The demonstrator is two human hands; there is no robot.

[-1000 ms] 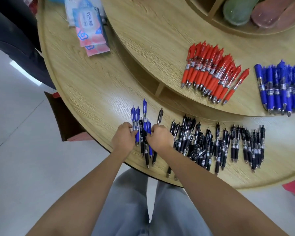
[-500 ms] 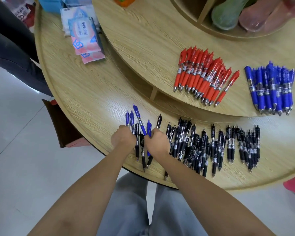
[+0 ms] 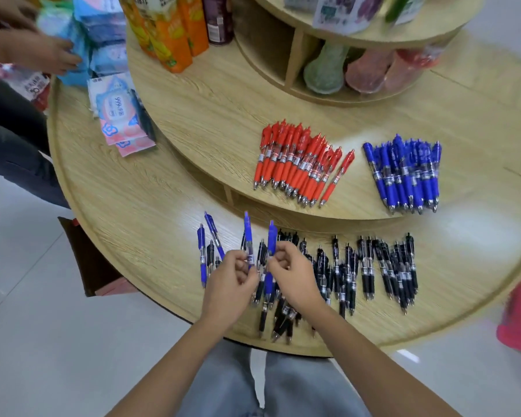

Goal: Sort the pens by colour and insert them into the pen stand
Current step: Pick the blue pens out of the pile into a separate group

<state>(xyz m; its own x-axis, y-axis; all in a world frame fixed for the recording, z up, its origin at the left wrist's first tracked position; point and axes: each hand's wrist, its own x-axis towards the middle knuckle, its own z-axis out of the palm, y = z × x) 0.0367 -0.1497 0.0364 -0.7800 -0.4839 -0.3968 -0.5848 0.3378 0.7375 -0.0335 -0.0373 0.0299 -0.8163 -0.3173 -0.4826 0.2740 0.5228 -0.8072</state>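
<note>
So, the left hand is pinching a blue plastic click pen with its clicker pointing to 12 o'clock. The right hand pinches a second blue click pen the same way, just beside it. The heap of black rubber-grip click pens sprawls under the hands and out to 3 o'clock on the lower tier of the round light-wood tiered table. A few loose blue pens lie at 9 o'clock of the left hand. On the upper tier, the row of red plastic click pens sits at 1 o'clock and the pile of blue click pens at 2 o'clock. Pink-and-blue wet-wipe packs are off at 10 o'clock.
</note>
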